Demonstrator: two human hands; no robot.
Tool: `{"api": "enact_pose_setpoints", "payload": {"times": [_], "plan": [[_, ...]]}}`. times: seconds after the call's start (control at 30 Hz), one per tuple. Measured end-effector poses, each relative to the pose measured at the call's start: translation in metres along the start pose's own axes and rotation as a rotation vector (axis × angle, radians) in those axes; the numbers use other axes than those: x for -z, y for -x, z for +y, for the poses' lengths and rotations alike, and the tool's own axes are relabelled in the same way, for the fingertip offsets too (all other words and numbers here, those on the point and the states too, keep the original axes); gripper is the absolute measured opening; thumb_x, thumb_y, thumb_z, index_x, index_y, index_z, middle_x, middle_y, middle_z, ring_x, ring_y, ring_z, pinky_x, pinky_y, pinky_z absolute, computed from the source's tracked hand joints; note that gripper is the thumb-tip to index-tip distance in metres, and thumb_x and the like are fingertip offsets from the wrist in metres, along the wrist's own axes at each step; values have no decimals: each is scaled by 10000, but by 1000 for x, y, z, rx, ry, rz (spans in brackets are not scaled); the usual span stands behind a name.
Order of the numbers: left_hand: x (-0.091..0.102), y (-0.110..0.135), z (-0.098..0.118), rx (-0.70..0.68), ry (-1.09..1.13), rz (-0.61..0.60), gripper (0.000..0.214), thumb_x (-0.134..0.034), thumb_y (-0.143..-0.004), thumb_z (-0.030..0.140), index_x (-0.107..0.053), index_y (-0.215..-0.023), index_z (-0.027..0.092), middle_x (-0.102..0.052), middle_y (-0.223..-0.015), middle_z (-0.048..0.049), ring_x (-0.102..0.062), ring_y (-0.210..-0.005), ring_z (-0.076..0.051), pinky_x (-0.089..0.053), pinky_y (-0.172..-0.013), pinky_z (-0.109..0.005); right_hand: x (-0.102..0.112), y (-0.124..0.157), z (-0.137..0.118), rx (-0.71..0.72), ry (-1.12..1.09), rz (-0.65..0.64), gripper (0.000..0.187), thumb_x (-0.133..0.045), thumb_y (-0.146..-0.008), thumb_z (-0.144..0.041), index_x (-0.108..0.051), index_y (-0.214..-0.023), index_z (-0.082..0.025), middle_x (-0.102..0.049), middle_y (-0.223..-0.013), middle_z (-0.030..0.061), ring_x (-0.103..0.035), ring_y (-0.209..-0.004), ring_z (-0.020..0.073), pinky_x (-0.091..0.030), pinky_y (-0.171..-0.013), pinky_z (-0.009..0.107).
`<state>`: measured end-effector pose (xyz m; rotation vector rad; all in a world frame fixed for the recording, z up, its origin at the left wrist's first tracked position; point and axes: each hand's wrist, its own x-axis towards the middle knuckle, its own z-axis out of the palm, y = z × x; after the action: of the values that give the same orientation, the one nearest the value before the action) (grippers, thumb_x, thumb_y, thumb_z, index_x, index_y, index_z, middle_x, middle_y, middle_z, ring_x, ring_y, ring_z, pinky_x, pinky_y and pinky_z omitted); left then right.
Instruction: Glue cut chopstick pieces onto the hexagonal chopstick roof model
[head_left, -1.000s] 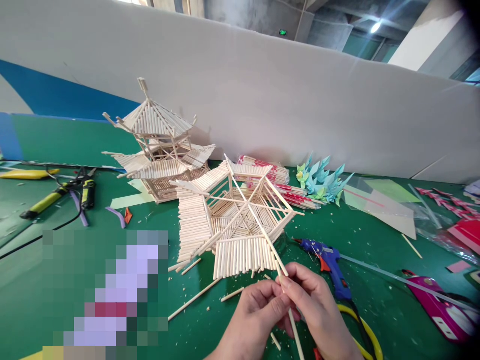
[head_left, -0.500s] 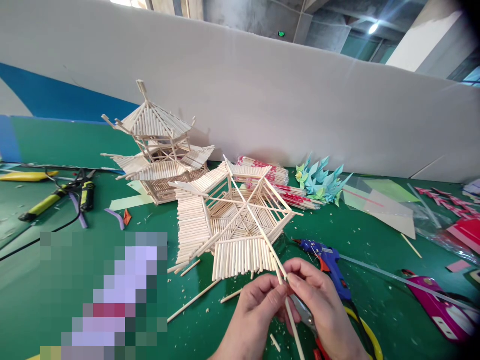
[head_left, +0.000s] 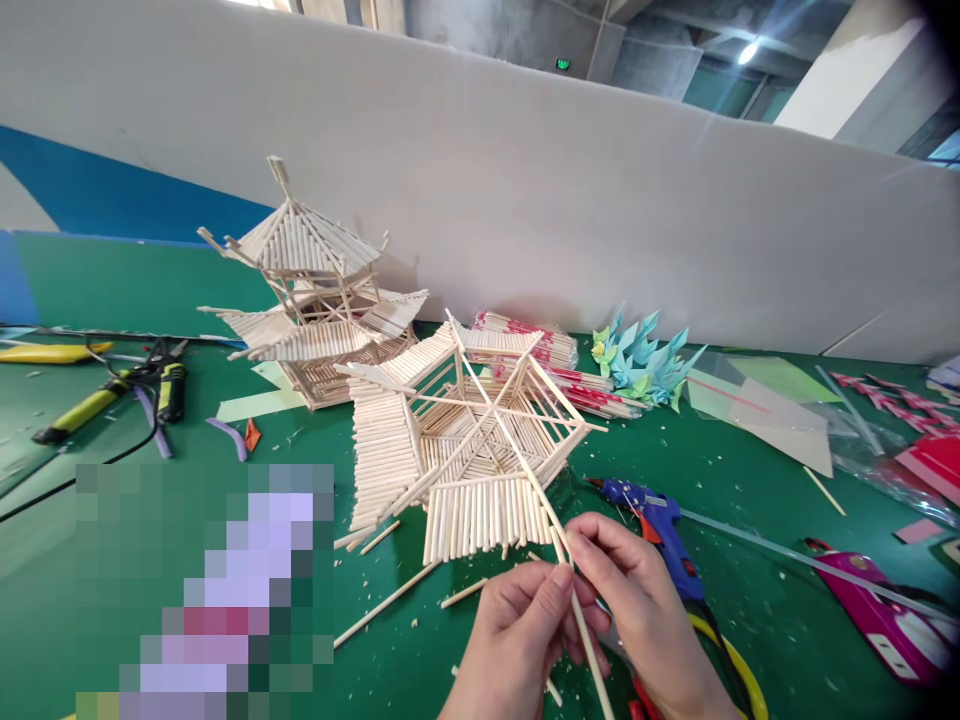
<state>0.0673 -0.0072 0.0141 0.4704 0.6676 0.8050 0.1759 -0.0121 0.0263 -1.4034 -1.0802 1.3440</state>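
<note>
My left hand (head_left: 517, 630) and my right hand (head_left: 637, 610) meet at the bottom centre, both pinching one thin wooden stick (head_left: 581, 630) that slants down to the frame's lower edge. The stick's top end touches the near edge of a hexagonal roof frame made of sticks (head_left: 457, 440), which lies upside down on the green table (head_left: 112, 280). Behind it at the left stands a finished two-tier stick pagoda (head_left: 307, 290). Several loose sticks (head_left: 386, 600) lie in front of the frame.
A blue glue gun (head_left: 660, 530) with a yellow cable lies right of my hands. Yellow-handled pliers (head_left: 97, 395) lie at the far left, packs of chopsticks (head_left: 555, 360) and folded paper cranes (head_left: 645, 360) near the white wall, a pink case (head_left: 885, 610) at right.
My hands shifted slightly down and left along the stick; a metal tool seen under my right hand half a second ago is now mostly hidden.
</note>
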Motion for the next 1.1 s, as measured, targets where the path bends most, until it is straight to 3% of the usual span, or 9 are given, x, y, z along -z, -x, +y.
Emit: {"api": "enact_pose_setpoints", "payload": {"times": [0.33,0.6,1.1], "plan": [[-2,-3,3,-14,16,-3,210,-562,-737,297,-580,-634,116,-605,-511,-22,-524,-400,-99,-371,-432,-216,0,2,-2,37,32,25,266,-460,-812,-391,-494,-677,-164,-364,-472,-74,-358,-415,59,-305,-396,180],[-5,-7,4,-12,83,12,197,-596,-707,286,-585,-624,108,-591,-458,-9,-532,-380,-101,-394,-447,-218,-2,2,-3,8,-56,-26,248,-443,-822,-391,-470,-712,-171,-368,-444,-88,-354,-345,50,-295,-344,174],[-12,-5,10,-87,62,35,220,-540,-756,237,-630,-621,89,-634,-499,-42,-565,-425,-113,-405,-465,-217,-4,0,-3,17,-118,-7,217,-471,-816,-368,-472,-727,-170,-318,-447,-104,-316,-342,28,-243,-353,162]]}}
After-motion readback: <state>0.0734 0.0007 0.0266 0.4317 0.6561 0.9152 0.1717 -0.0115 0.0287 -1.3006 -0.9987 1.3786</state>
